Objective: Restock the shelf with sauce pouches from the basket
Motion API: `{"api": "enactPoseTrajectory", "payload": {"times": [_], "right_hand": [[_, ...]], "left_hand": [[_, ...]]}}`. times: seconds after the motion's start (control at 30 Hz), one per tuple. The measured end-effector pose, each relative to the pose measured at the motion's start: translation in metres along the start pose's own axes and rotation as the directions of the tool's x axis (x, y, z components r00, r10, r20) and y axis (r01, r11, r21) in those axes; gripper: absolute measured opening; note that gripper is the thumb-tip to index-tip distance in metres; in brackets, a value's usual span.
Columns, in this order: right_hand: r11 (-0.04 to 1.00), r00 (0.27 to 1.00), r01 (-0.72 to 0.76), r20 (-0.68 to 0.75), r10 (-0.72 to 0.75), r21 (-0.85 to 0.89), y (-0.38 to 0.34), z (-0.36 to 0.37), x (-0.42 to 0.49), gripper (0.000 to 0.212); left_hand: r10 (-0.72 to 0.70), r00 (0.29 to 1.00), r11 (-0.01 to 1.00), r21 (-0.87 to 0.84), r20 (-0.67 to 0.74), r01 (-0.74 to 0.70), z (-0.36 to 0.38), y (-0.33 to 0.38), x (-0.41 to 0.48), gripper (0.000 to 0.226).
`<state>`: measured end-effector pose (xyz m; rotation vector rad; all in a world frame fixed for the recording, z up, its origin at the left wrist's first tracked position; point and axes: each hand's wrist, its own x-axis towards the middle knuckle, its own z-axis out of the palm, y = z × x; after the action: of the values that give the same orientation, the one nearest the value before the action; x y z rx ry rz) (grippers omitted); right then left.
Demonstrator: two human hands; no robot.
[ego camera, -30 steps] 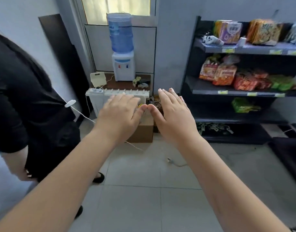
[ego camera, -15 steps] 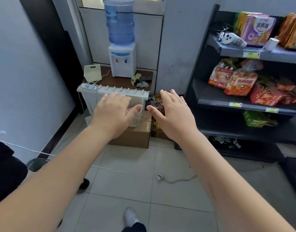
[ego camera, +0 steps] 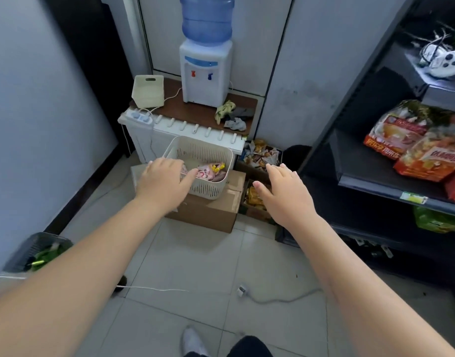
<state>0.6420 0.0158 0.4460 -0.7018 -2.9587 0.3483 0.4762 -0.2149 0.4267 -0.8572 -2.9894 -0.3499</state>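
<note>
Two hands are extended toward the basket [ego camera: 211, 189], which stands on a cardboard box [ego camera: 208, 215] on the floor, below and left of the shelf [ego camera: 370, 185].

**Step in hand.** Approach to the first pick. No pouch has been lifted. The sauce pouches [ego camera: 208, 172] lie inside the basket, pink and yellow, against its right side.

**Hand state.**
- The left hand [ego camera: 164, 182] hovers over the basket's near-left rim, fingers straight and relaxed, holding nothing.
- The right hand [ego camera: 281, 194] hangs beside the basket on its right, over an open carton of snacks [ego camera: 259, 153], fingers spread, holding nothing.

**Next move, as judged.** The left hand should lower into the basket and close on a pouch. Alternatively, both hands could take the basket by its sides and carry it to the shelf. A soft pouch is likely to sag, so a grip across its body seems safer than one at a corner.

**Not determinable.**
- Whether the left fingertips touch the rim or a pouch.
- The pouch count: the left hand and the basket wall cover part of the contents.
- The pouch print, which is blurred.
- The slot meant for the pouches: the shelf is cut off at the right edge, and only snack bags [ego camera: 411, 140] show on it.
</note>
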Motion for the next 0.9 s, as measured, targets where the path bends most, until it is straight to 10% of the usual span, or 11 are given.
{"api": "enactPoseTrajectory", "payload": {"times": [0.53,0.73,0.9], "right_hand": [[0.995,0.943,0.021,0.329,-0.053,0.100,0.083,0.288,0.295,0.044],[0.942,0.911,0.335,0.258,-0.322,-0.006,0.085,0.386,0.402,0.030],[0.885,0.895,0.386,0.340,-0.290,-0.260,0.080,0.449,0.452,0.048]], "left_hand": [[-0.261,0.929,0.957,-0.059,0.262,0.285,0.314,0.009,0.247,0.052],[-0.149,0.953,0.981,-0.082,0.264,0.176,0.410,-0.016,0.356,0.039],[0.102,0.883,0.991,-0.124,0.459,-0.050,0.469,-0.041,0.390,0.078]]}}
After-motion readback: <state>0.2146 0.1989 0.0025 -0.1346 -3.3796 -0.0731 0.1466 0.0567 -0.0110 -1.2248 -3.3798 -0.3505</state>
